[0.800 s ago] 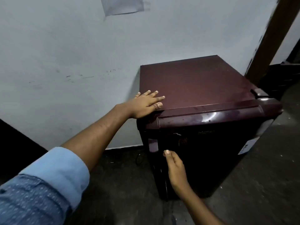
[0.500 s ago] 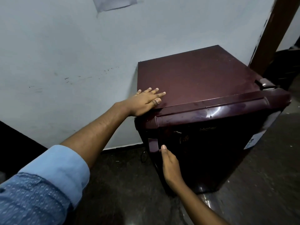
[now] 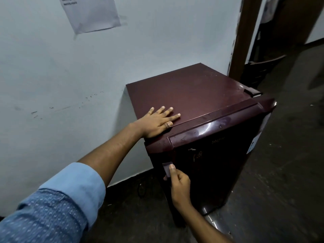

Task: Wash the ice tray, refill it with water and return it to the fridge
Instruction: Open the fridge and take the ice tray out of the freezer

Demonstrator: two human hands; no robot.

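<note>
While the ice tray itself is nowhere in view, presumably shut inside, the item to hand is the fridge (image 3: 201,92), centre right of the frame: small, maroon, glossy, standing on a dark floor (image 3: 280,190) against a pale wall (image 3: 52,76).

Entry, door (image 3: 219,172): closed, facing lower right. Likely held by a magnetic seal, so it should resist at first, then swing freely. The cabinet looks light enough to shift under a pull, which would explain the bracing hand on top. Point of hold: the pale door handle (image 3: 166,168) at the upper left edge.

Entry, left hand (image 3: 157,121): flat on the fridge top near its front left corner, fingers straight and spread, holding nothing.

Entry, right hand (image 3: 179,183): at the door handle, thumb laid up its face, fingers curled in round the edge — a grip, not a mere touch.

Entry, ice tray, expected handling: probably light, stiff plastic, cold and slick with frost. Once refilled it wants carrying level, a hand at each end.

Writing:
- brand lettering (image 3: 218,141), across the top of the door front: too dim to read.
- sticker (image 3: 254,144), right edge of the door: print too small to read.
- sheet of paper (image 3: 91,13), taped to the wall at upper left of the frame: two dark lines of print, blurred.

Step in hand, by judgement: opening the fridge to fetch the tray; washing and refilling not yet begun.
</note>
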